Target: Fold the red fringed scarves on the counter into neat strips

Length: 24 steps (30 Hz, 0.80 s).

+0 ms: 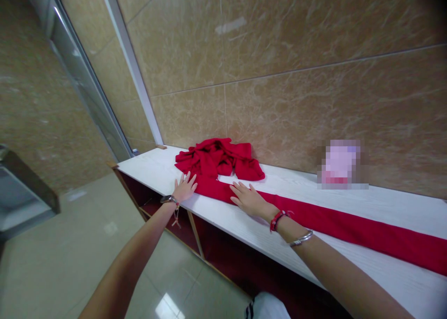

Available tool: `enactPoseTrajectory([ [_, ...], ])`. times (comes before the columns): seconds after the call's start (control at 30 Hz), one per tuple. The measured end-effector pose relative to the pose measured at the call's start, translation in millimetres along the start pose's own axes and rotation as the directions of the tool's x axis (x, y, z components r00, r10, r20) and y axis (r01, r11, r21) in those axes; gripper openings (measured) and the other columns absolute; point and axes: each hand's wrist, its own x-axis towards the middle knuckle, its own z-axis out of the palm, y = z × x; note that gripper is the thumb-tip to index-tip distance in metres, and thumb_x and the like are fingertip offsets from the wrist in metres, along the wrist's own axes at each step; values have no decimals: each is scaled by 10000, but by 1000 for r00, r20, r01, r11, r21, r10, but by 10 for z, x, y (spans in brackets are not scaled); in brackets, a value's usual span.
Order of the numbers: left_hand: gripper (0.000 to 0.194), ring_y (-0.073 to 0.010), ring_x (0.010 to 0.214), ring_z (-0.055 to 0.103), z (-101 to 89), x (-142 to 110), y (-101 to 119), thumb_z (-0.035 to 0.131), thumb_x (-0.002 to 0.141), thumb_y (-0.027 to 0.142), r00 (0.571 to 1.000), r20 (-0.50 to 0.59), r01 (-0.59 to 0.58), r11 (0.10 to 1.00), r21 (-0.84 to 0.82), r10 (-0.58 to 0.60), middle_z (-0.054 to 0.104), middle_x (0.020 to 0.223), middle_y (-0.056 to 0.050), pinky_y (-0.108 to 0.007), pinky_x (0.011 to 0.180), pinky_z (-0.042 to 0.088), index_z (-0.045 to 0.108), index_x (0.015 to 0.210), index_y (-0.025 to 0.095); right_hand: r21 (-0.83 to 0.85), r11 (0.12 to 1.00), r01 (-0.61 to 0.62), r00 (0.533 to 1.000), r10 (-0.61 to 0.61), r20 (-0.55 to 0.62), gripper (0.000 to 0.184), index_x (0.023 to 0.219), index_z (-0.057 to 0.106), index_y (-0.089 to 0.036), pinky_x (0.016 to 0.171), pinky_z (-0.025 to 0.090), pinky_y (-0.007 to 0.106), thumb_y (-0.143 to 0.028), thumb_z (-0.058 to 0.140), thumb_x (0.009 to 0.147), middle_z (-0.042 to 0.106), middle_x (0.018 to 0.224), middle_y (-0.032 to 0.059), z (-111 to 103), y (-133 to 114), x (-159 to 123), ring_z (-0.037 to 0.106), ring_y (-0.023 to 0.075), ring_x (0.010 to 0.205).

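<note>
A long red cloth strip [349, 226] lies stretched along a white wooden shelf top [157, 167], running from the lower right up to a bunched red heap [218, 158] against the tiled wall. My left hand [184, 187] lies flat with fingers spread on the near end of the strip, just below the heap. My right hand [248, 199] rests palm down on the strip a little further right, fingers stretched out. Neither hand grips anything. A watch is on my left wrist, a red band and a metal bangle on my right.
A blurred pink object [340, 165] stands on the shelf top by the wall. Below the top are open dark red compartments [223, 249]. A glass door frame [91, 86] is at the left, over a glossy tiled floor [87, 244].
</note>
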Motion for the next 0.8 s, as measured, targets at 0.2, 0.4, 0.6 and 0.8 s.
enactPoseTrajectory([
  [0.2, 495, -278, 1337, 148, 83, 1, 397, 277, 918, 377, 984, 33, -174, 984, -47, 175, 183, 1470, -70, -477, 1038, 212, 267, 1387, 218, 62, 997, -49, 998, 46, 45, 549, 1373, 294, -123, 1033, 208, 518, -419, 209, 917, 271, 1434, 129, 155, -263, 298, 204, 267, 1322],
  [0.4, 508, -285, 1335, 152, 190, 15, 356, 303, 913, 383, 983, 80, -159, 985, -68, 164, 166, 1473, -81, -482, 1038, 203, 243, 1393, 229, -13, 998, -61, 998, 61, 13, 520, 1352, 338, -124, 1024, 234, 510, -374, 207, 915, 304, 1417, 141, 199, 88, -86, 240, 261, 1311],
  [0.6, 504, -299, 1338, 125, 43, 55, 415, 308, 899, 362, 984, 144, -94, 993, -74, 104, 155, 1476, -64, -501, 1042, 168, 269, 1385, 236, -93, 983, -159, 987, 162, 21, 522, 1360, 323, -138, 1008, 270, 516, -374, 208, 908, 312, 1413, 143, 50, 589, -651, 283, 277, 1291],
  [0.8, 459, -286, 1346, 91, -148, 38, 1181, 306, 900, 323, 970, -31, -242, 967, -83, 240, 139, 1478, -89, -513, 1041, 156, 362, 1340, 204, -46, 974, -222, 975, 221, -35, 537, 1352, 300, -54, 1034, 225, 505, -358, 228, 915, 295, 1413, 181, -118, 360, -501, 241, 273, 1308],
])
